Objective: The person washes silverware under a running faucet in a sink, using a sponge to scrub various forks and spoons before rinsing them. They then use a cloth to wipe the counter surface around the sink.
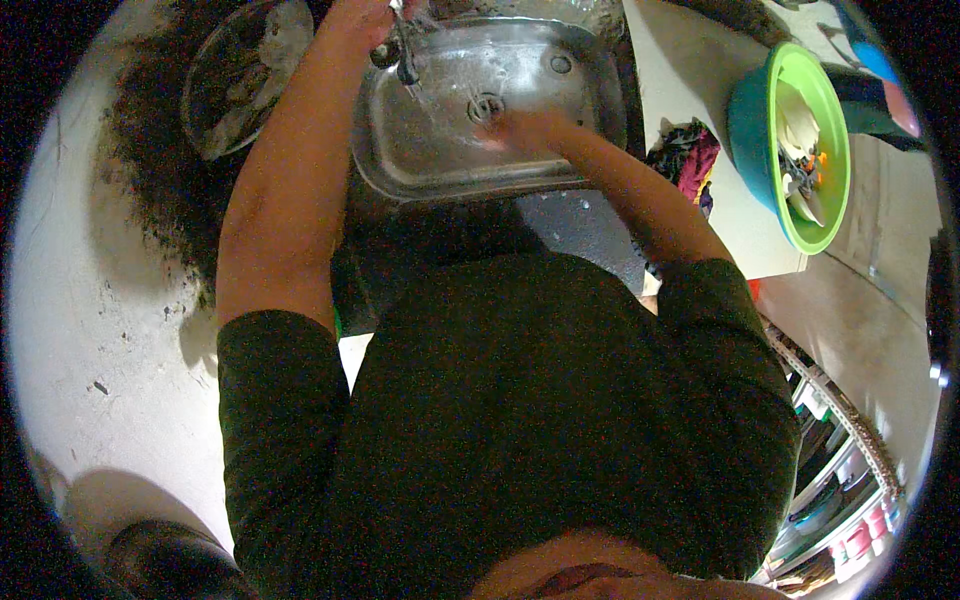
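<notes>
A stainless steel sink basin [420,161] lies before me, wet and shiny inside. At the top edge of the view, my left hand [369,24] is closed around the upper part of a metal faucet [406,66], and part of that hand is cut off by the frame. Water runs from the spout into the basin. My right hand [525,132] is inside the basin, beside the round drain [486,109]. Motion blurs its fingers, so I cannot make out their pose or whether they touch the bottom. Nothing held shows in it.
Right of the sink, a green basin [841,150] holding cutlery and other items stands tilted-looking on a pale counter [757,232]. A dark red and black cloth [694,161] lies between. Left is a round clear lid or dish [247,82] by a stained wall [82,300]. Shelves [832,480] stand lower right.
</notes>
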Tool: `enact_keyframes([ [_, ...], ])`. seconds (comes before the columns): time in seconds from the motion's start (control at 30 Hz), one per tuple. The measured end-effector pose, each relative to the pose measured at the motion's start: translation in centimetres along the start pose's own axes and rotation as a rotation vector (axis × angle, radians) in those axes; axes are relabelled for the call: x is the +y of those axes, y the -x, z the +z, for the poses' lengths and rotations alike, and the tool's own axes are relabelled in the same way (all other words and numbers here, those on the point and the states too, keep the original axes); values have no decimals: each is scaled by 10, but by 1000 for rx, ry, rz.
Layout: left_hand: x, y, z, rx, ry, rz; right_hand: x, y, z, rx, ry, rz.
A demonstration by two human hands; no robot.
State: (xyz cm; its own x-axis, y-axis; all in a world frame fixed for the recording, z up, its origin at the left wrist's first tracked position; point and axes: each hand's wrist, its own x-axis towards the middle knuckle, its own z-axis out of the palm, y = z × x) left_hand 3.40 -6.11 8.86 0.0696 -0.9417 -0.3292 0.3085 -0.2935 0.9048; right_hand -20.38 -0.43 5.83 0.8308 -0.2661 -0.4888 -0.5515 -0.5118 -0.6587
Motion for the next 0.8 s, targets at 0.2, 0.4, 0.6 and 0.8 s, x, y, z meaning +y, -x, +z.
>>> enact_keyframes([
  [0.2, -5, -6, -12, -215, 121, 16, 86, 124, 59, 12, 328, 132],
  [0.4, 17, 14, 13, 9, -368, -310, 35, 91, 108, 291, 447, -138],
  [0.6, -14, 28, -8, -375, -191, 483, -64, -1, 121, 190, 488, -286],
  [0.8, 7, 20, 7, -150, 83, 53, -81, -83, 127, 294, 265, 75],
])
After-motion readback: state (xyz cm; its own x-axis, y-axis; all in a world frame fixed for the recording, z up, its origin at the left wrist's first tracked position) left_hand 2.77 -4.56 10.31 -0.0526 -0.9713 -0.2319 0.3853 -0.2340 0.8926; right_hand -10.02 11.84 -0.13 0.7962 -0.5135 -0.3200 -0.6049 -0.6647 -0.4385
